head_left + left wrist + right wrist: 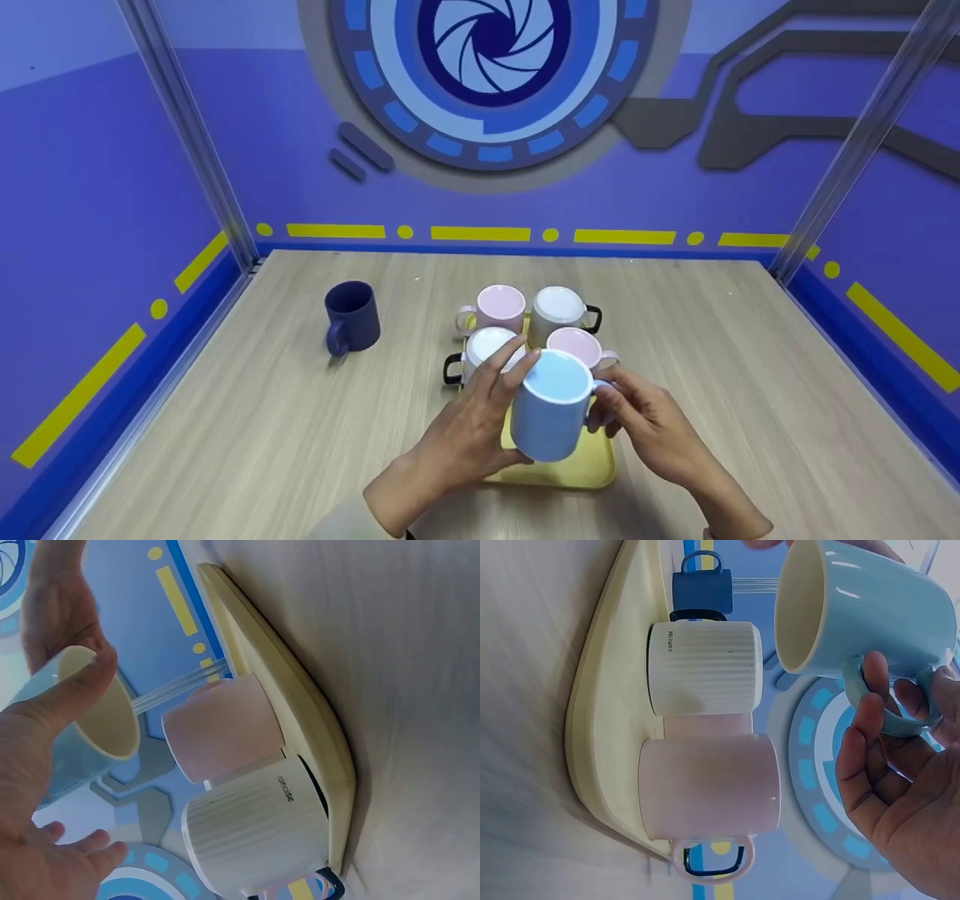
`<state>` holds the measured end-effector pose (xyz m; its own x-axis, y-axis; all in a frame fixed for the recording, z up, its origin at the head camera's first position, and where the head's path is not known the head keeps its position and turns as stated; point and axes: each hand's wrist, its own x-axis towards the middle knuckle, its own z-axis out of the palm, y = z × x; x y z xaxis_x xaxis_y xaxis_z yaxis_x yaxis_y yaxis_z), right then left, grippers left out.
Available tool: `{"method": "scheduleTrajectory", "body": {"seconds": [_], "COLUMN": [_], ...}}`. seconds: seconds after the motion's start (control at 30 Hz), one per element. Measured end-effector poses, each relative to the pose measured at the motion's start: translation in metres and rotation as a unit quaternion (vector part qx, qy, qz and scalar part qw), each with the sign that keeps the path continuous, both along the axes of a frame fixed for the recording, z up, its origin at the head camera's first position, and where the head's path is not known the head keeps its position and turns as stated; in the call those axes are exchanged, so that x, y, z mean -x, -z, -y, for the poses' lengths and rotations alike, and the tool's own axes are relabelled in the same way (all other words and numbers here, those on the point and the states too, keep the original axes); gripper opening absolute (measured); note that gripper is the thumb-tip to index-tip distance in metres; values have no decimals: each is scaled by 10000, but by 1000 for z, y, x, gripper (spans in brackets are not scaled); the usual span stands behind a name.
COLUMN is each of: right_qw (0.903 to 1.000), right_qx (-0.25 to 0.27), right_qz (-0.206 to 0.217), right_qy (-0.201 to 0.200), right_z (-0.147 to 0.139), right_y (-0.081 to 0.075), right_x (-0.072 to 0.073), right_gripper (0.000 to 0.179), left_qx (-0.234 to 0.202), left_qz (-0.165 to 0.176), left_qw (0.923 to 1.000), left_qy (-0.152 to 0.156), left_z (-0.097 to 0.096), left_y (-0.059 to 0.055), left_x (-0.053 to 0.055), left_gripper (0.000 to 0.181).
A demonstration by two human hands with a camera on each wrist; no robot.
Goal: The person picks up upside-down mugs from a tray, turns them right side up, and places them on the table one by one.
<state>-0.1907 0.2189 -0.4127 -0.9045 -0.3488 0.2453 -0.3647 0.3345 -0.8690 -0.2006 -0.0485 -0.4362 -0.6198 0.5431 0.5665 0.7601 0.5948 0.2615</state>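
Note:
A light blue mug is held upside down and slightly tilted above the front of a yellow tray. My left hand holds it from the left, the thumb at its rim in the left wrist view. At the right, my right hand grips the mug's handle, fingers curled through it. Behind the blue mug, two pink mugs and two white ribbed mugs with black handles stand upside down on the tray. The left hand partly hides the nearer white mug.
A dark blue mug stands upright on the wooden table, left of the tray, its handle toward me. Blue panels with yellow markings enclose the table at the back and both sides.

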Motion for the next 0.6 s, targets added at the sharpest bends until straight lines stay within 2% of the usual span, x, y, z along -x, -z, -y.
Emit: {"method": "scheduleTrajectory", "body": {"seconds": [0.13,0.33,0.47,0.6], "right_qw": [9999,9990,9975,9954], "right_qx": [29,114,207,320], "right_qz": [110,270,430,497], "right_qy": [-102,-325,-524,-754], "right_z": [-1,-1,-2,-4], "right_y": [-1,-1,-2,-2], "right_x": [0,0,-1,-1], "right_gripper": [20,23,26,27], "left_qx": [-20,-54,-145,-185], "left_qz": [-623,-1309,-1418,-1270], "left_qw": [9977,9881,9850,9864], "left_qy": [279,805,975,1026], "left_z": [1,2,2,3], "left_y": [1,2,2,0], "left_x": [4,9,12,12], "left_gripper": [124,116,113,113]}}
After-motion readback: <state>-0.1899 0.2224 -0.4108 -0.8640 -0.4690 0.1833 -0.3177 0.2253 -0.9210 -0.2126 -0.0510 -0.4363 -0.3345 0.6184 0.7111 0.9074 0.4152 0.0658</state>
